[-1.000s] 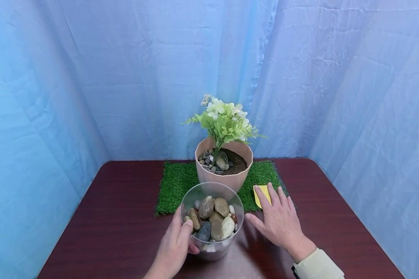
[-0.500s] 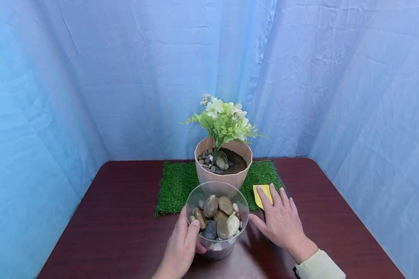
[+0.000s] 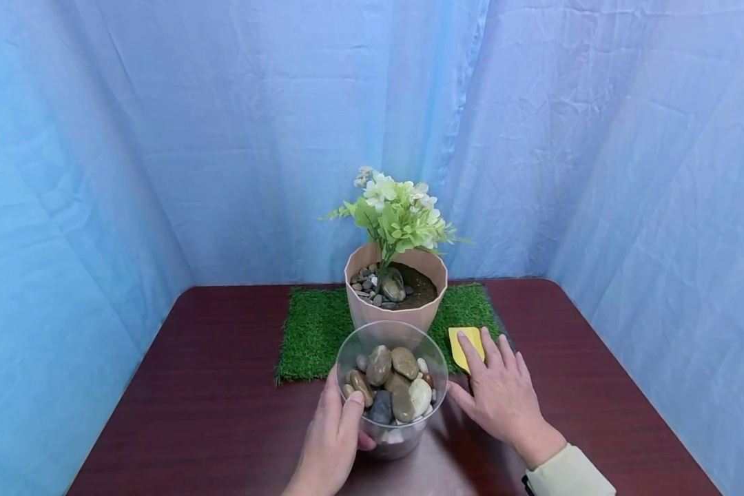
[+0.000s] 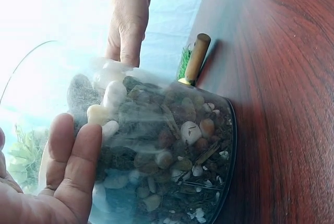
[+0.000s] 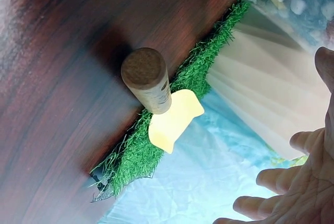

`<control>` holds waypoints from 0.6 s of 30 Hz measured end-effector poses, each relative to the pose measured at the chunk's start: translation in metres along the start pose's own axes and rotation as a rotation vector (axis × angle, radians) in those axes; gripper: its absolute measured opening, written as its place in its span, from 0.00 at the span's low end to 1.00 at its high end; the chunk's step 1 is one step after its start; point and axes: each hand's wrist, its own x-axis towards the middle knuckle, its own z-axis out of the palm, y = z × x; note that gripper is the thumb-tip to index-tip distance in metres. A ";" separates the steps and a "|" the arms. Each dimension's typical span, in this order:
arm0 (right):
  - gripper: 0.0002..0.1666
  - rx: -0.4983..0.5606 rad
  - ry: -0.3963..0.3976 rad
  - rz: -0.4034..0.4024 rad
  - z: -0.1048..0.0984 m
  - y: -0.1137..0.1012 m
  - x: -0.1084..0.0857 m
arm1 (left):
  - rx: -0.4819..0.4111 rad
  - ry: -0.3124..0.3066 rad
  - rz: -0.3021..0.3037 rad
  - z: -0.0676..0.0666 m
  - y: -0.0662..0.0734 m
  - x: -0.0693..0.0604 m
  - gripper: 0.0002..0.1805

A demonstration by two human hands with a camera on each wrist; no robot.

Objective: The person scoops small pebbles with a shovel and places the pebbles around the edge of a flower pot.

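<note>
Short of the tabletop's (image 3: pixel 223 365) back edge, midway between its left and right edges, a clear container (image 3: pixel 399 449) holds a heap of smooth stones (image 3: pixel 403 404) in brown, grey and white. The left hand (image 3: pixel 330 442) grips it from the left, thumb near the rim and fingers curled round the wall; whether the base rests on the tabletop I cannot tell. Through the wall, the left wrist view shows smaller pebbles and white chips toward the bottom. The right hand (image 3: pixel 502 399) hangs to the container's right, its fingers straight and spread, its thumb tip just beside the rim; whether it touches I cannot tell. From the head view its index finger overlaps the yellow blade of a wooden-handled tool (image 5: pixel 172 122), but the right wrist view shows hand and tool apart. The tool lies across the front edge of a green grass mat (image 3: pixel 313 337), near that mat's front right corner, its handle toward the tabletop's front. Along the tabletop's back edge, the mat carries a pale pink pot (image 3: pixel 364 315), upright behind the container, with white-flowered greenery (image 3: pixel 403 213), a larger stone (image 3: pixel 393 286), pebbles at the left and dark soil (image 3: pixel 424 288) at the right.
</note>
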 end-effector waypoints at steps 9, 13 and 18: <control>0.50 0.002 -0.023 0.011 -0.001 0.003 -0.001 | 0.017 0.016 0.026 0.006 0.000 -0.001 0.33; 0.50 0.004 -0.027 0.015 -0.001 0.004 -0.002 | 0.040 0.027 0.028 0.007 -0.001 -0.001 0.34; 0.50 0.004 -0.034 0.020 -0.001 0.006 -0.003 | 0.114 0.050 0.036 0.006 -0.002 -0.001 0.35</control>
